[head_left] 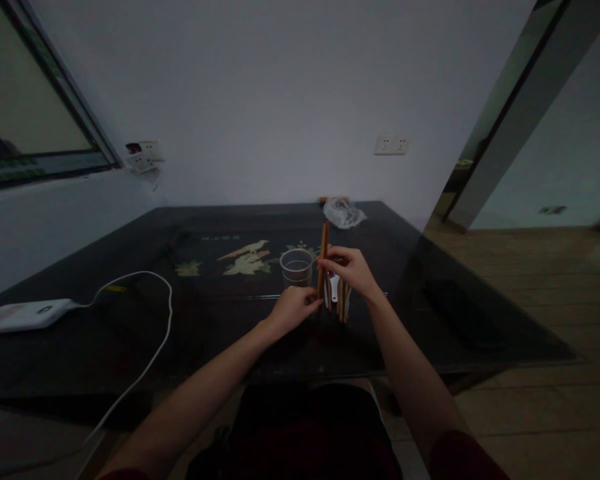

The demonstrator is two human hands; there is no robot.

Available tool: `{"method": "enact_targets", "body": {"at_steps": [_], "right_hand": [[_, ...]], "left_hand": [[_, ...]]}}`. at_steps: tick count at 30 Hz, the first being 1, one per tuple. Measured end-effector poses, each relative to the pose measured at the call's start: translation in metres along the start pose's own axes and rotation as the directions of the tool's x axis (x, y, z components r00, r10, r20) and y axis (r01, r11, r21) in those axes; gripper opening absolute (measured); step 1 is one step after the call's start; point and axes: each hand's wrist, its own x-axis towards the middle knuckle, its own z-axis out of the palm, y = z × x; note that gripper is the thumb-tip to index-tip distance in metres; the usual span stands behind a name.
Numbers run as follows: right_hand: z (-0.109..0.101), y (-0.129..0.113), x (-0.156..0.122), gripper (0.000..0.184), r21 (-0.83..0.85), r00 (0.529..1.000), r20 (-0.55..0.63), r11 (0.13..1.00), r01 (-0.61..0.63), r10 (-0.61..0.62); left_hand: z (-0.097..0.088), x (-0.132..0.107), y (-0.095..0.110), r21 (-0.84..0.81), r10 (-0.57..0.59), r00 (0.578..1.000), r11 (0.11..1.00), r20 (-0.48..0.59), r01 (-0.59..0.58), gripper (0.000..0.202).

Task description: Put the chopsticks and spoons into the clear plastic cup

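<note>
My right hand (351, 269) is closed around a bundle of upright wooden chopsticks (324, 248) together with some white utensils (335, 290), standing on end on the dark table (205, 333). My left hand (294, 308) is closed at the lower end of the bundle, pinching one of the sticks. A clear plastic cup (296, 266) stands just left of the bundle, behind my left hand.
A crumpled clear plastic bag (344, 213) lies at the table's far edge. A white power bank (25, 315) with a white cable (155, 333) sits at the left. The table top bears a bird-and-leaf inlay (245, 259). Wooden floor lies to the right.
</note>
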Motion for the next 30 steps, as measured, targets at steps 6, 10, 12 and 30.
{"method": "enact_targets", "body": {"at_steps": [6,10,12,30], "right_hand": [[0.0,0.001,-0.001,0.031,-0.042,1.0,-0.01,0.999,0.018,-0.019],[-0.001,0.0,-0.001,0.035,-0.083,1.0,-0.012,0.996,0.012,-0.013],[-0.002,0.0,0.0,0.035,-0.088,1.0,-0.017,0.996,0.006,-0.007],[-0.004,0.008,0.001,0.034,-0.005,0.998,0.008,0.998,-0.07,0.07]], "left_hand": [[-0.007,-0.003,0.004,0.054,0.039,0.995,0.998,-0.096,-0.034,0.031],[-0.026,-0.008,0.006,0.034,0.119,0.936,0.993,-0.33,-0.115,0.028],[-0.037,-0.007,0.003,0.018,0.139,0.868,0.989,-0.477,-0.149,0.024],[0.015,0.023,-0.07,-0.427,-0.149,0.897,0.903,-0.416,-0.048,0.098]]}}
